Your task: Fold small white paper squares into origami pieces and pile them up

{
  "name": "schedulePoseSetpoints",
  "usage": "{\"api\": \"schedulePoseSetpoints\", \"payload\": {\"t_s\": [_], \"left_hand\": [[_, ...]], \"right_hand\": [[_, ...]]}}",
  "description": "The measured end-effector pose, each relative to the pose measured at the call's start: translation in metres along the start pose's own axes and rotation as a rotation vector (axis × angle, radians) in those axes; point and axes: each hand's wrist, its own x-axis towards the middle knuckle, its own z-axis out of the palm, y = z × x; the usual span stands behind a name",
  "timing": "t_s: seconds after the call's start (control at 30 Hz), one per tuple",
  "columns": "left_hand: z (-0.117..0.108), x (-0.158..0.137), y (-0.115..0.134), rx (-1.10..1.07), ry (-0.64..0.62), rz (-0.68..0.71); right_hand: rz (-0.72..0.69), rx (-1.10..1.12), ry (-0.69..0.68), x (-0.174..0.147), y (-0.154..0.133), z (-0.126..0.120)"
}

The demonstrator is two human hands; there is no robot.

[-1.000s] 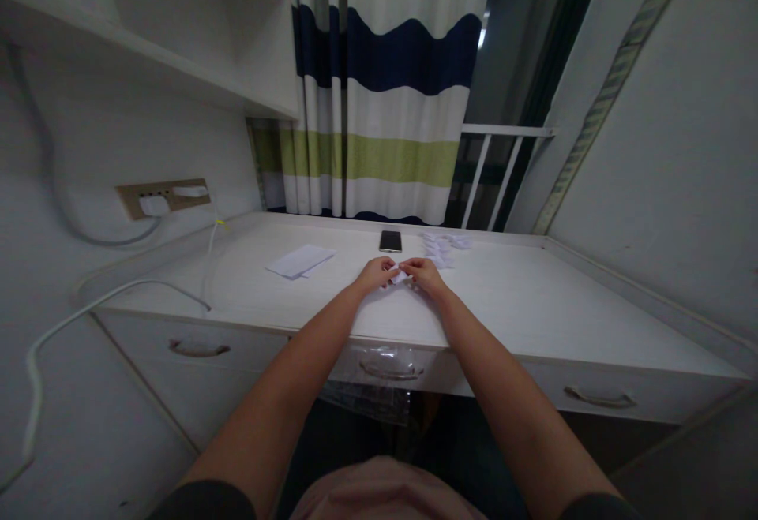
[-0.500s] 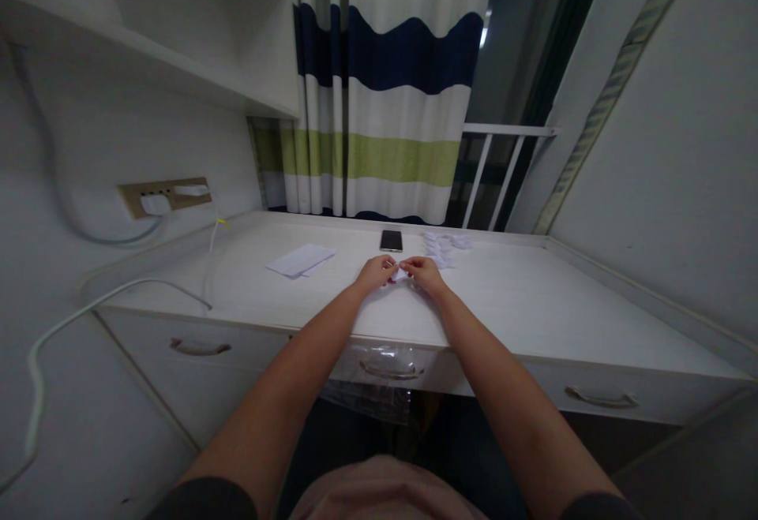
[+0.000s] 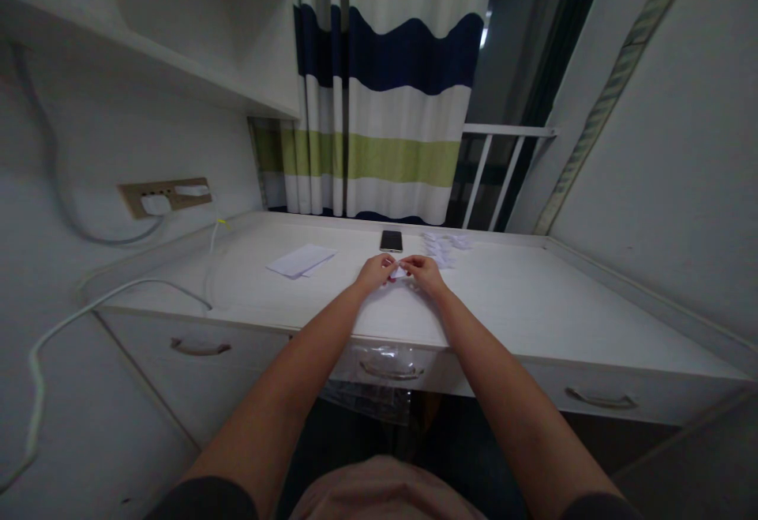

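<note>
My left hand [image 3: 377, 271] and my right hand [image 3: 424, 271] meet over the middle of the white desk. Between their fingertips is a small folded piece of white paper [image 3: 399, 273], pinched from both sides and partly covered by the fingers. Just behind the right hand, several small folded white paper pieces [image 3: 439, 250] lie in a cluster. Flat white paper sheets [image 3: 301, 260] rest in a loose stack to the left of my left hand.
A dark phone [image 3: 391, 241] lies behind my hands. The desk top [image 3: 533, 307] runs to a raised rim at the wall. On the left, a white cable [image 3: 136, 283] crosses the desk edge below a socket strip [image 3: 166, 196]. A striped curtain [image 3: 403, 117] hangs behind.
Both hands stay in nearly the same place, with only slight finger movement around the folded paper.
</note>
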Motion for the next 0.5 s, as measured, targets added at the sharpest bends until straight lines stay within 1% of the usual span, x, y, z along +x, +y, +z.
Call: {"api": "schedulePoseSetpoints", "payload": {"t_s": [0.17, 0.3, 0.5], "left_hand": [[-0.0009, 0.0006, 0.0010, -0.062, 0.052, 0.001], [-0.0020, 0.0025, -0.0001, -0.088, 0.105, -0.010], [-0.0036, 0.0046, 0.0005, -0.169, 0.135, -0.040]], "right_hand": [[0.003, 0.003, -0.020, -0.0029, -0.0076, 0.0002], [0.017, 0.009, 0.002, -0.0035, -0.0098, 0.0009], [0.025, 0.029, 0.033, -0.0026, -0.0099, 0.0020]]}}
